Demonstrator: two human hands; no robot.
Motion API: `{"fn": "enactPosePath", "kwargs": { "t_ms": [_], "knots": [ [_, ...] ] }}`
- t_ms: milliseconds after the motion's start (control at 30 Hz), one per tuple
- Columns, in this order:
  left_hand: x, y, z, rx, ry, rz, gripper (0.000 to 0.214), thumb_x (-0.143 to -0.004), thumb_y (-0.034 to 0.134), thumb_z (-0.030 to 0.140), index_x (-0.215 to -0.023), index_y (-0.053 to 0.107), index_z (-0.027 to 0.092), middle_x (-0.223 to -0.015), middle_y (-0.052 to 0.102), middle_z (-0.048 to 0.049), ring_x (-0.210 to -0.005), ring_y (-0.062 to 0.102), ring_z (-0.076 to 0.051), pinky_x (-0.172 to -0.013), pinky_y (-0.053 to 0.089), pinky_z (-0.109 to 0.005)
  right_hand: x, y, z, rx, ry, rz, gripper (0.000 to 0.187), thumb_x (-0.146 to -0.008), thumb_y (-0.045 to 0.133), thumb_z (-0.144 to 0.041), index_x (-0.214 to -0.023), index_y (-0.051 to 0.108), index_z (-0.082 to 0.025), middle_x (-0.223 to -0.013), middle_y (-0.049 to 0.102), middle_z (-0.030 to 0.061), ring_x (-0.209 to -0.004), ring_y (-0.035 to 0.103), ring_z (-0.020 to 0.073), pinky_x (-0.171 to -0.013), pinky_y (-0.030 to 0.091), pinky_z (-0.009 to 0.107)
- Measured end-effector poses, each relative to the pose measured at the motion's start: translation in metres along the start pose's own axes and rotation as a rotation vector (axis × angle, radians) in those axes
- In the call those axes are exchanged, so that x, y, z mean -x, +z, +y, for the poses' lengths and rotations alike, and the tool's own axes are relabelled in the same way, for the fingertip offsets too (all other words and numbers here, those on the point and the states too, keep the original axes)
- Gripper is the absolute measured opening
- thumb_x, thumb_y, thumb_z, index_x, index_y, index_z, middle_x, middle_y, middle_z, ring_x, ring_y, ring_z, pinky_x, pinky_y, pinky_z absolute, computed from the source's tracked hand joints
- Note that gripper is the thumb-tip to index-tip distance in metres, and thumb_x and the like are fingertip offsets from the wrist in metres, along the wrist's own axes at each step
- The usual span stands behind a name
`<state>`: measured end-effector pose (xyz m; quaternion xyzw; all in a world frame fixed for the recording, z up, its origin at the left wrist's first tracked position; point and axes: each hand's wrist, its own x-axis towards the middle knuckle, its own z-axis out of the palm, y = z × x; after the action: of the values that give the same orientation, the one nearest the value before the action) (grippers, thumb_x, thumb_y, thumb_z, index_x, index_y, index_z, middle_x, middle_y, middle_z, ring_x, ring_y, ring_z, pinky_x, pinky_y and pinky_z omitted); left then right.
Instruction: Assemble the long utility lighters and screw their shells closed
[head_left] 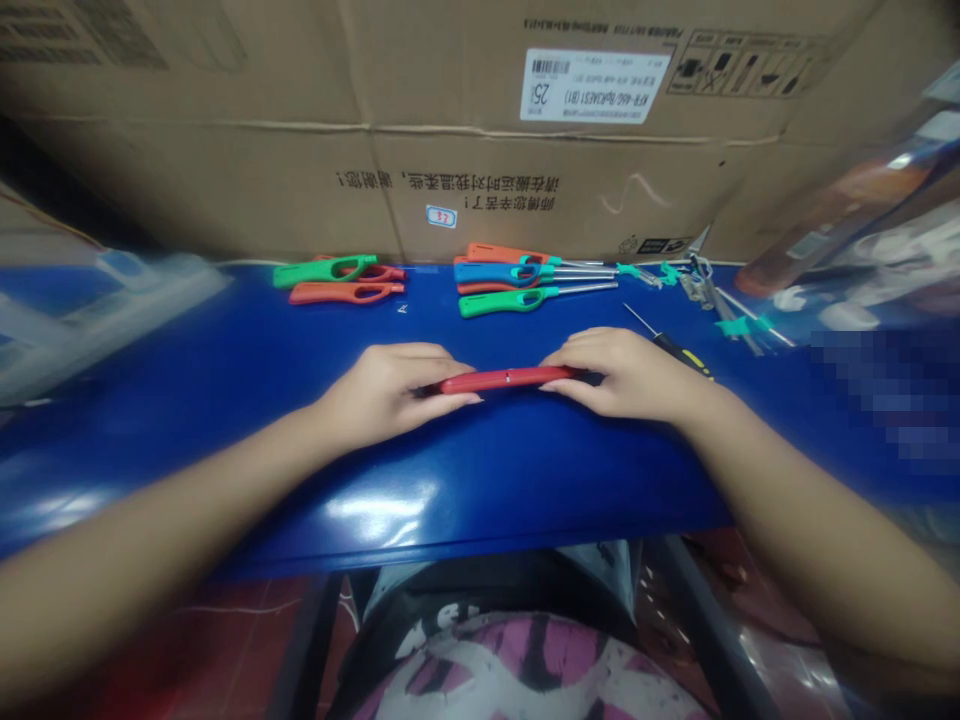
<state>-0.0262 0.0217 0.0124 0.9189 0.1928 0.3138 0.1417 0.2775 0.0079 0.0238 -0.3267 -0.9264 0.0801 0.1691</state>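
A red lighter body [508,379] is held level above the blue table, seen edge-on. My left hand [401,392] pinches its left end and my right hand [611,372] pinches its right end, thumbs toward me. Beyond my hands lies a group of long-nosed lighters with metal tubes, among them a green lighter [495,303] and a blue lighter [491,272]. Further left are lighter bodies without tubes, including a green body [311,273] and an orange body [326,292]. A screwdriver [675,352] with a black and yellow handle lies just behind my right hand.
A large cardboard box [285,165] stands along the back of the blue table [480,480]. Loose metal tubes [739,318] and teal parts [637,273] lie at the back right, near clear plastic bags [862,220]. A blurred white plastic container [142,310] sits at left.
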Motion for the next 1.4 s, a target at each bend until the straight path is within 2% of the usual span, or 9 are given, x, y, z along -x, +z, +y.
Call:
{"fn": "enactPosePath", "kwargs": {
  "t_ms": [667,733,833,933,1033,1100,1200,1300,1400],
  "knots": [
    [0.002,0.000,-0.002,-0.119,0.092,0.131,0.023,-0.093,0.069,0.024,-0.113,0.073,0.015,-0.100,0.077,-0.0088,-0.088,0.073,-0.017,-0.083,0.058,-0.025,0.004,-0.010,0.010,0.054,-0.037,0.117,0.023,-0.094,0.068,-0.033,-0.107,0.073,-0.015,-0.097,0.077,0.0073,-0.085,0.070,0.0212,-0.081,0.052,0.035],
    [0.000,0.001,0.003,-0.049,-0.016,0.147,0.019,-0.093,0.069,0.029,-0.105,0.076,0.016,-0.095,0.078,-0.0069,-0.083,0.072,-0.017,-0.077,0.059,-0.025,0.003,-0.010,0.008,0.040,-0.022,0.112,0.020,-0.096,0.064,-0.031,-0.108,0.072,-0.016,-0.098,0.076,0.0077,-0.087,0.069,0.0215,-0.083,0.052,0.036],
    [-0.006,0.004,0.012,0.301,-0.465,0.163,0.027,-0.094,0.066,0.038,-0.084,0.074,0.014,-0.071,0.074,-0.0041,-0.055,0.064,-0.012,-0.053,0.055,-0.022,0.001,-0.005,0.003,0.008,-0.010,0.124,0.029,-0.097,0.061,-0.033,-0.121,0.067,-0.017,-0.114,0.073,0.0113,-0.104,0.068,0.0253,-0.094,0.052,0.041],
    [-0.010,0.011,0.018,0.760,-0.846,0.170,0.029,-0.092,0.069,0.040,-0.091,0.074,0.011,-0.068,0.073,-0.0061,-0.045,0.057,-0.010,-0.044,0.050,-0.021,-0.002,0.004,-0.003,-0.030,-0.003,0.082,0.045,-0.096,0.063,-0.039,-0.136,0.058,-0.019,-0.125,0.069,0.0134,-0.110,0.066,0.0270,-0.095,0.052,0.043],
    [-0.011,0.018,0.019,0.974,-0.978,0.109,0.030,-0.095,0.064,0.036,-0.109,0.074,0.011,-0.072,0.074,-0.0074,-0.050,0.060,-0.011,-0.048,0.051,-0.021,-0.004,0.011,-0.010,-0.032,-0.011,0.003,0.041,-0.100,0.057,-0.036,-0.137,0.056,-0.018,-0.125,0.067,0.0133,-0.107,0.066,0.0259,-0.091,0.052,0.042],
    [-0.010,0.020,0.018,0.934,-0.915,0.047,0.037,-0.099,0.058,0.041,-0.116,0.072,0.011,-0.076,0.074,-0.0079,-0.054,0.062,-0.012,-0.051,0.053,-0.024,-0.005,0.014,-0.014,-0.039,-0.015,-0.027,0.034,-0.103,0.050,-0.032,-0.133,0.059,-0.018,-0.121,0.068,0.0122,-0.105,0.066,0.0247,-0.091,0.051,0.040],
    [-0.005,0.020,0.015,0.556,-0.619,-0.022,0.041,-0.096,0.062,0.048,-0.117,0.073,0.015,-0.093,0.076,-0.0092,-0.069,0.068,-0.016,-0.064,0.056,-0.028,-0.006,0.015,-0.018,-0.071,-0.029,-0.035,0.031,-0.105,0.046,-0.031,-0.128,0.062,-0.017,-0.117,0.070,0.0108,-0.103,0.066,0.0230,-0.091,0.050,0.038],
    [-0.001,0.019,0.016,0.190,-0.279,-0.092,0.031,-0.094,0.068,0.040,-0.117,0.074,0.019,-0.101,0.076,-0.0066,-0.084,0.068,-0.017,-0.077,0.054,-0.027,-0.005,0.016,-0.022,-0.085,-0.067,-0.024,0.027,-0.104,0.048,-0.031,-0.121,0.064,-0.016,-0.112,0.072,0.0105,-0.100,0.066,0.0221,-0.089,0.049,0.037],
    [0.002,0.018,0.019,0.112,-0.149,-0.142,0.024,-0.098,0.063,0.033,-0.113,0.075,0.018,-0.093,0.075,-0.0046,-0.079,0.068,-0.015,-0.074,0.052,-0.025,-0.005,0.017,-0.025,-0.114,-0.103,-0.017,0.022,-0.103,0.051,-0.030,-0.112,0.066,-0.016,-0.102,0.073,0.0083,-0.091,0.066,0.0200,-0.084,0.047,0.034]
  ]
}}
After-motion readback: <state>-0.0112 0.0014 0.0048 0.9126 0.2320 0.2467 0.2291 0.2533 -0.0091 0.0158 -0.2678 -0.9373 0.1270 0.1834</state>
